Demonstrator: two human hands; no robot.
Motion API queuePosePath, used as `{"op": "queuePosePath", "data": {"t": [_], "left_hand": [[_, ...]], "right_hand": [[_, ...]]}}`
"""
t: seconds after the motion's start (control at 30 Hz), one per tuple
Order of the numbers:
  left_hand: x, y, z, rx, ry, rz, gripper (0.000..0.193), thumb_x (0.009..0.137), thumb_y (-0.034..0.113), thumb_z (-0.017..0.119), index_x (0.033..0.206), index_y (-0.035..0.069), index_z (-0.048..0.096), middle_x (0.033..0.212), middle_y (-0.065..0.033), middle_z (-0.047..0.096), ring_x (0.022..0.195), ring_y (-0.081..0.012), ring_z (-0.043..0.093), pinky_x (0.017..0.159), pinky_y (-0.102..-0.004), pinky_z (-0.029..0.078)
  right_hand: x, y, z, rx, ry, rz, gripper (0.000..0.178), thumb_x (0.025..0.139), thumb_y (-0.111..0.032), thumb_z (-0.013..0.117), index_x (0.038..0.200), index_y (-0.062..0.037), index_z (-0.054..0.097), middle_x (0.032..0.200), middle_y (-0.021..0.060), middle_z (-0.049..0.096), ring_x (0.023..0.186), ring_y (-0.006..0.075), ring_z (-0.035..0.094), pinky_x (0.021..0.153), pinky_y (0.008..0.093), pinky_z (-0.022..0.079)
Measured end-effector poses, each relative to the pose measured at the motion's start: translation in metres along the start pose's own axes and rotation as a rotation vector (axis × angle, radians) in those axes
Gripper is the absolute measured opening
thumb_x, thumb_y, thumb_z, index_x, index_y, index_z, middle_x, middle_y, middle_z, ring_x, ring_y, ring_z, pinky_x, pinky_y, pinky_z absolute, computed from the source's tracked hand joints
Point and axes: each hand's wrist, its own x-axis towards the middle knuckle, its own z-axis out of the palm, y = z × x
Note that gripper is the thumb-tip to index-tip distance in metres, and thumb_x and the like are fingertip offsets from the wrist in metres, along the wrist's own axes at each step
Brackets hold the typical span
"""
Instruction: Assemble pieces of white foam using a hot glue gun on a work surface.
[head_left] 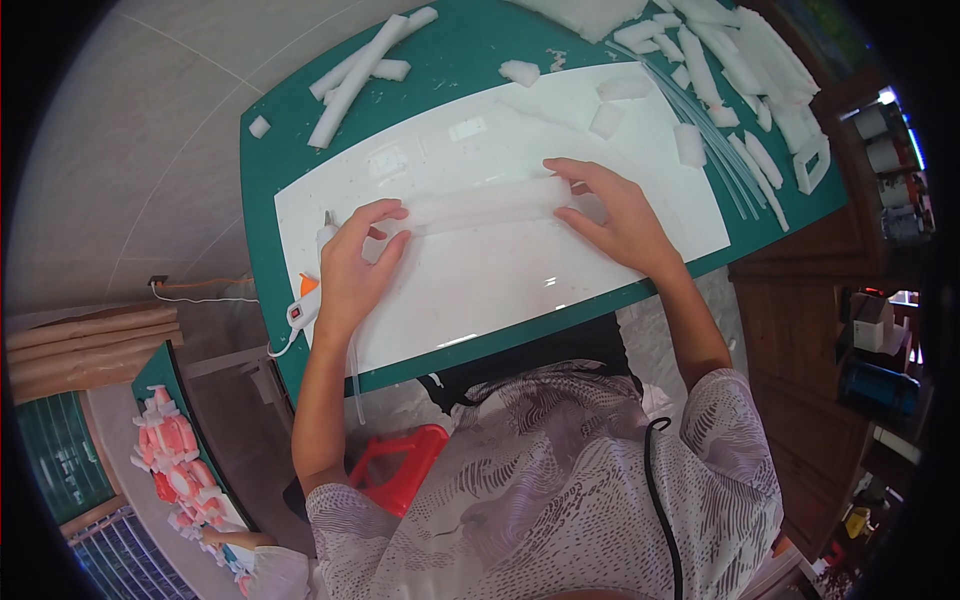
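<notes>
A long white foam strip (485, 208) lies crosswise on a glossy white board (480, 285). My left hand (357, 265) grips its left end, thumb and fingers curled around it. At the other end, my right hand (628, 228) holds the strip between the thumb below and the fingers above. Beside my left wrist rests a white glue gun (308, 300) with an orange trigger and a red switch, partly hidden by that hand. Its metal tip points away from me.
Foam bars (360, 80) lie crossed at the far left of the green table (262, 180). More foam pieces (745, 60) crowd the far right, near thin translucent sticks (720, 150). A red stool (400, 465) stands below. Another person's arm (240, 538) reaches toward pink-and-white pieces (172, 440) at lower left.
</notes>
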Motion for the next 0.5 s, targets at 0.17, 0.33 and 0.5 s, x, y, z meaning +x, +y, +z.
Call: {"op": "queuePosePath", "data": {"t": [0.17, 0.33, 0.5], "left_hand": [[-0.0010, -0.0023, -0.0001, -0.001, -0.001, 0.004, 0.036, 0.080, -0.001, 0.072, 0.115, 0.003, 0.063, 0.105, -0.0089, 0.071, 0.096, -0.0175, 0.067, 0.075, -0.0273, 0.053], [-0.0001, -0.0010, -0.0002, 0.009, -0.005, 0.004, 0.036, 0.080, -0.001, 0.072, 0.115, 0.003, 0.063, 0.105, -0.0088, 0.071, 0.095, -0.0174, 0.067, 0.075, -0.0273, 0.053], [0.0008, -0.0012, -0.0012, 0.011, -0.023, 0.008, 0.036, 0.081, -0.001, 0.072, 0.115, 0.003, 0.063, 0.105, -0.0088, 0.071, 0.094, -0.0175, 0.067, 0.075, -0.0272, 0.052]], "right_hand": [[-0.0004, -0.0001, 0.0011, -0.017, 0.008, -0.009, 0.042, 0.082, -0.007, 0.071, 0.122, -0.0061, 0.061, 0.118, 0.0115, 0.065, 0.098, 0.0247, 0.063, 0.089, 0.0331, 0.051], [-0.0029, 0.0047, 0.0031, -0.038, 0.046, -0.034, 0.032, 0.082, -0.008, 0.072, 0.112, -0.0032, 0.063, 0.113, 0.0118, 0.066, 0.095, 0.0253, 0.065, 0.086, 0.0326, 0.051], [-0.0031, 0.0062, 0.0037, -0.024, 0.050, -0.047, 0.024, 0.086, -0.012, 0.069, 0.108, -0.0053, 0.064, 0.111, 0.0134, 0.067, 0.101, 0.0307, 0.064, 0.090, 0.0365, 0.051]]}}
